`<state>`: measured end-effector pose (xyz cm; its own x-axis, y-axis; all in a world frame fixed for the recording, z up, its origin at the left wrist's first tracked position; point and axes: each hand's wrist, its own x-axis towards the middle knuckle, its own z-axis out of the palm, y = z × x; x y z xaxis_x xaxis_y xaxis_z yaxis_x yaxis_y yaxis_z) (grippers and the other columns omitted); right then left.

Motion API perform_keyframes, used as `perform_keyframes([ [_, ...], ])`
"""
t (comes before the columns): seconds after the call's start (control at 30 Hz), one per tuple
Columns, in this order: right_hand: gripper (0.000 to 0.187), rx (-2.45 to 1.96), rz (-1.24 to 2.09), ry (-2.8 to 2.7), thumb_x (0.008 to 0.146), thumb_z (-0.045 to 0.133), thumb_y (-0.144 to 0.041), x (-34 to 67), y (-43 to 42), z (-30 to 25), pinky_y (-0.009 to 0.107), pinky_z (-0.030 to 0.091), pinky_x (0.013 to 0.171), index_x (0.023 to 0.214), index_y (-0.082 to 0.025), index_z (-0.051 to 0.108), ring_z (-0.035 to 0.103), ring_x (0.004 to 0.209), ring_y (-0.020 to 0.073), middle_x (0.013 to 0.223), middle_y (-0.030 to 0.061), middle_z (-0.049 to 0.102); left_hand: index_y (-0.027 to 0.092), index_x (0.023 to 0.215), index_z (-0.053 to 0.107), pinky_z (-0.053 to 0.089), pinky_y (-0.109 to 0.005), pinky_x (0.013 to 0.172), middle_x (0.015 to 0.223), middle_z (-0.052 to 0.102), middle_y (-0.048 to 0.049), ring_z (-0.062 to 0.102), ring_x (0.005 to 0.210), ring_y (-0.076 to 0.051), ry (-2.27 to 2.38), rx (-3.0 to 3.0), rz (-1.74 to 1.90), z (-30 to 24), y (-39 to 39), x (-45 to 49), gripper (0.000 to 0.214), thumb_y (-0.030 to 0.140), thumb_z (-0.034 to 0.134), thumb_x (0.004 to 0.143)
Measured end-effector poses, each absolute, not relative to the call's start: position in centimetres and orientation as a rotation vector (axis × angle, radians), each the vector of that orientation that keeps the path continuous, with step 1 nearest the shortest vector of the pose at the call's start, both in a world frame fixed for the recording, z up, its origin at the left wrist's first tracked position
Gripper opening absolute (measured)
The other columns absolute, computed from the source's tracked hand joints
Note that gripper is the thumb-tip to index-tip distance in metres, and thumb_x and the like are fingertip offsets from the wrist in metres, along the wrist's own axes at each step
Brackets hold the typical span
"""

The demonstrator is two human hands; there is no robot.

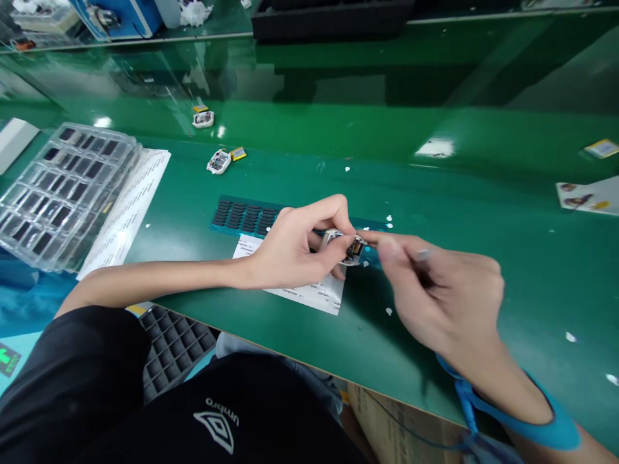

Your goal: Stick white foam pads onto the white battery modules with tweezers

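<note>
Module (344,247) between both hands' fingertips

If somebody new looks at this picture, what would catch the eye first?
Mid-bench, the left hand grips a small silver device while the right hand touches its end. At the left lies a clear tray of dark parts, and a blue strap circles the right wrist.

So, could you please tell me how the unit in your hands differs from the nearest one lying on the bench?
The held unit is raised, pinched by the left hand, with the right hand at its edge; the far unit lies untouched on the bench. The far unit has a yellow piece beside it; the held unit sits over a white sheet. Both are small, pale housings.
</note>
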<state>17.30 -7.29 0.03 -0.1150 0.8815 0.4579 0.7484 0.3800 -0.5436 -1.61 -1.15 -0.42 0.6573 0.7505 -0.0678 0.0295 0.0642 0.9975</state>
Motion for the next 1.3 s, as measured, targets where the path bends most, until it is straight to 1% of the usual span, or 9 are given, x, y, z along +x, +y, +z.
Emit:
perform_keyframes([
  [0.07,0.058,-1.554,0.669,-1.63,0.1,0.049,-0.058,17.2,-7.1,0.2,0.013,0.014,0.042,0.077,-0.012,0.076,0.023,0.041,-0.0058,0.043,-0.0017,0.037,0.015,0.094,0.048,0.055,-0.011,0.053,0.091,0.06,0.0026,0.074,0.07,-0.008,0.701,1.469,0.612,-0.2,-1.1,-1.7,0.017,0.028,0.057,0.099],
  [0.17,0.076,-1.638,0.951,-1.391,0.081,0.056,-0.088,17.0,-6.8,0.1,0.011,0.027,0.045,0.076,-0.014,0.074,0.034,0.047,-0.0036,0.051,0.0012,0.047,0.015,0.095,0.048,0.057,-0.01,0.056,0.087,0.061,0.0028,0.073,0.069,-0.008,0.702,1.475,0.595,-0.1,-1.2,-1.6,0.016,0.027,0.057,0.1],
  [0.27,0.077,-1.613,1.02,-1.31,0.067,0.071,-0.089,17.0,-6.3,-0.1,0.013,0.035,0.045,0.083,-0.014,0.071,0.052,0.053,0.0016,0.07,0.0047,0.067,0.015,0.099,0.048,0.065,-0.014,0.067,0.092,0.067,0.001,0.075,0.076,-0.008,0.689,1.418,0.577,-0.2,-1.4,-1.4,0.014,0.026,0.058,0.099],
  [0.43,0.083,-1.553,1.245,-1.157,0.05,0.084,-0.088,16.8,-5.9,0.5,0.017,0.025,0.037,0.08,-0.014,0.061,0.041,0.041,0.0039,0.057,0.0026,0.059,0.015,0.105,0.048,0.069,-0.018,0.079,0.096,0.071,0.0002,0.075,0.082,-0.008,0.655,1.282,0.534,0.3,-1.1,-1.1,0.021,0.022,0.065,0.095],
  [0.73,0.055,-1.468,1.179,-1.036,0.079,0.069,-0.066,17.3,-6.1,0.1,0.021,0.011,0.041,0.068,-0.013,0.064,0.024,0.039,0.0011,0.047,0.0009,0.041,0.008,0.097,0.067,0.05,-0.013,0.064,0.092,0.078,-0.0085,0.072,0.077,-0.008,0.659,1.542,0.265,4.2,2.7,-2.5,0.016,0.022,0.073,0.091],
  [0.87,0.048,-1.541,1.097,-1.192,0.091,0.052,-0.052,18.0,-5.7,0.1,0.022,0.047,0.048,0.067,-0.013,0.067,0.06,0.057,0.0078,0.085,0.0084,0.07,0.011,0.096,0.07,0.053,-0.013,0.069,0.091,0.078,-0.0048,0.074,0.079,-0.007,0.473,1.698,-0.015,4.6,3.9,-3.2,0.011,0.021,0.071,0.093],
  [0.97,0.061,-1.686,0.993,-1.364,0.098,0.045,-0.059,18.5,-5.6,-0.1,0.013,0.046,0.051,0.066,-0.013,0.069,0.057,0.054,0.0032,0.07,0.0065,0.064,0.012,0.1,0.074,0.048,-0.013,0.069,0.091,0.078,-0.0022,0.072,0.078,-0.005,0.398,1.89,-0.107,3.6,4.2,-3.3,0.012,0.023,0.07,0.095],
  [1.1,0.085,-1.703,1.138,-1.42,0.082,0.047,-0.092,19.0,-5.5,-0.9,0.013,0.051,0.052,0.069,-0.012,0.074,0.064,0.057,0.0075,0.07,0.0087,0.068,0.014,0.097,0.077,0.039,-0.016,0.07,0.091,0.078,0.0003,0.068,0.079,-0.003,0.449,2.108,-0.097,1.8,4.1,-3.2,0.013,0.022,0.067,0.096],
  [1.3,0.086,-1.684,1.276,-1.385,0.075,0.056,-0.093,19.3,-5.2,-0.8,0.017,0.056,0.055,0.074,-0.01,0.075,0.067,0.058,0.0145,0.071,0.0128,0.069,0.016,0.097,0.076,0.036,-0.02,0.074,0.09,0.076,0.0018,0.062,0.075,-0.003,0.43,2.127,-0.071,1.3,4.0,-3.1,0.014,0.025,0.065,0.096],
])
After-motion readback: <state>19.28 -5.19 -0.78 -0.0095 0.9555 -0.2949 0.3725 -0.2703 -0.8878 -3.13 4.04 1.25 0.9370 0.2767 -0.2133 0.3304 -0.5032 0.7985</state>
